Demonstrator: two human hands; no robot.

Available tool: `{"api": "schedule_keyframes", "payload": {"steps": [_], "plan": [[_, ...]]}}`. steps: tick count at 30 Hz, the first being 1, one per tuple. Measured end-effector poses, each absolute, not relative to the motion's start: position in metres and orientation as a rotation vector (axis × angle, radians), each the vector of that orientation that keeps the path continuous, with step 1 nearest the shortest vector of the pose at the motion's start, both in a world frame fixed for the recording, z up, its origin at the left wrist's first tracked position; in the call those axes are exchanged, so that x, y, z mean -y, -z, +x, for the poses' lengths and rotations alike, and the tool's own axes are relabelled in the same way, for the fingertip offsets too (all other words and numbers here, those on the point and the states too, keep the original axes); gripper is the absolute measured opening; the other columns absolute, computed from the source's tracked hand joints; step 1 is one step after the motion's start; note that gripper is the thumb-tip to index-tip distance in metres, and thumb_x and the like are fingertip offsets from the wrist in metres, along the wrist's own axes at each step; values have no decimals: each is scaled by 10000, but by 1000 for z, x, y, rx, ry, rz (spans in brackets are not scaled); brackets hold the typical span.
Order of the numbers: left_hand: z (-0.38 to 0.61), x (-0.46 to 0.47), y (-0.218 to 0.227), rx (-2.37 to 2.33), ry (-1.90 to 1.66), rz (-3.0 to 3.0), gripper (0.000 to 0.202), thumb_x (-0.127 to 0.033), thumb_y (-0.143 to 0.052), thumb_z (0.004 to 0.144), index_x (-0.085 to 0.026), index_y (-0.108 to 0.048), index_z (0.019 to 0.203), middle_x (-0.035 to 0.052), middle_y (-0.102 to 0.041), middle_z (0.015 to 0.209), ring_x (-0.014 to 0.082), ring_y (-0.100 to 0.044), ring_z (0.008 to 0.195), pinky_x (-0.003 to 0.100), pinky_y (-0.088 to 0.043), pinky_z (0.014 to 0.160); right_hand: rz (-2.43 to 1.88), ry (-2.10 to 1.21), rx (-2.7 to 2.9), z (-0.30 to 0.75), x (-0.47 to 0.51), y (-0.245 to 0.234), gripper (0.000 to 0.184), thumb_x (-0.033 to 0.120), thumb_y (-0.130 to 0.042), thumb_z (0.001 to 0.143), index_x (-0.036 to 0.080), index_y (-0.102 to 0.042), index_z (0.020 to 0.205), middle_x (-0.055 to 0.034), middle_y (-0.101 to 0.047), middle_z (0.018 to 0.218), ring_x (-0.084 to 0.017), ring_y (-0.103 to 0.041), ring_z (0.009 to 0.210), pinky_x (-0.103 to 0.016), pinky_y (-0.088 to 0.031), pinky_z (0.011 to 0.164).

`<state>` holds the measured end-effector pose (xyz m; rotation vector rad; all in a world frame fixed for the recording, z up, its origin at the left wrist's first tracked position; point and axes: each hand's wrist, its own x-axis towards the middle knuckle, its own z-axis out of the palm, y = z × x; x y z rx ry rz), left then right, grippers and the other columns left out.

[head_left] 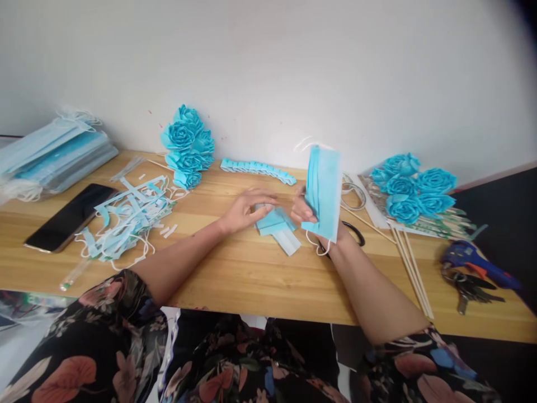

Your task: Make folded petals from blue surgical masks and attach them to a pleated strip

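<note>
My right hand (302,206) is closed on a blue face mask (325,190), held upright above the table with its white ear loops hanging loose. My left hand (249,210) reaches over some cut blue mask pieces (274,221), its fingers stretched and apart; whether the fingertips touch the pieces is hard to see. A paler strip (287,242) lies against those pieces. Behind the raised mask and my right wrist, the black handle of what looks like scissors (356,232) is partly hidden. A row of folded blue strips (258,169) lies near the wall.
On the left are packed masks (59,154), a phone (71,215), mask scraps (130,218) and blue flowers (188,145). To the right lie a tape roll (353,196), more blue flowers (413,187), wooden sticks (411,268), a blue glue gun (470,260) and keys (467,288).
</note>
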<state>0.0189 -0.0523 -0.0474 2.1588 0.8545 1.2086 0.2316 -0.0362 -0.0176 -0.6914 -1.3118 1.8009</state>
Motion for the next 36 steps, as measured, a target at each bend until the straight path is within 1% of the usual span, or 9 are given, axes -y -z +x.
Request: {"api": "schedule_keyframes", "payload": {"steps": [5,8,14,17,19,22,27,33,36], "plan": [[21,61,35,-841,-1224,2056,579,-589,-337,979,-166,-732,1001,133,-705,1144,265,-627,1110,427,-447,1027,-1030,-1467,1289,219,38,32,409,568,-737,744,181,-604,739,41,-544,555,-97,-447,470,-237,-343,455],[20,62,32,-892,-1226,2006,681,-673,-265,955,-165,-717,951,126,-702,1107,278,-622,1092,426,-444,1028,-1088,-1280,1312,212,41,38,371,533,-737,750,184,-650,841,16,-644,728,-131,-547,627,-247,-430,569],[23,58,41,-993,-1274,1887,612,-705,-470,874,-141,-702,923,122,-702,1038,267,-638,994,392,-506,913,-1040,-1324,1369,209,47,37,365,455,-747,750,213,-653,1005,-7,-702,897,-165,-608,746,-280,-499,654],[25,57,46,-1062,-1342,1746,574,-694,-526,850,-141,-650,758,76,-676,835,202,-622,792,310,-514,702,-987,-1389,1385,208,50,35,383,442,-777,732,202,-660,1007,-21,-713,925,-168,-619,771,-295,-515,696],[26,56,48,-1118,-1382,1624,596,-709,-516,843,-158,-530,618,19,-555,633,139,-516,606,261,-415,529,-947,-1449,1431,208,51,33,399,449,-787,725,195,-666,1009,-25,-713,920,-172,-625,788,-306,-522,727],[24,56,48,-1172,-1464,1491,623,-726,-505,834,-183,-372,560,-25,-365,525,94,-352,502,252,-262,444,-906,-1511,1548,210,50,32,395,469,-772,746,196,-674,1014,-4,-681,804,-162,-612,728,-291,-518,685],[21,55,46,-1237,-1542,1454,580,-693,-459,884,-186,-431,605,-16,-399,558,111,-396,535,264,-291,472,-991,-1336,1679,214,46,37,330,508,-680,826,189,-689,911,36,-569,610,-125,-516,537,-254,-450,532],[23,51,49,-1091,-1468,1618,522,-653,-581,836,-150,-632,963,61,-661,918,206,-604,879,284,-480,742,-1043,-1161,1577,213,41,43,314,509,-670,817,198,-684,861,29,-567,617,-139,-506,545,-259,-431,508],[26,49,54,-1046,-1393,1630,510,-606,-629,815,-137,-632,1015,69,-667,929,202,-611,846,276,-483,718,-1025,-1152,1483,213,42,41,305,517,-672,813,215,-671,848,22,-553,632,-154,-514,587,-269,-453,536]]}}
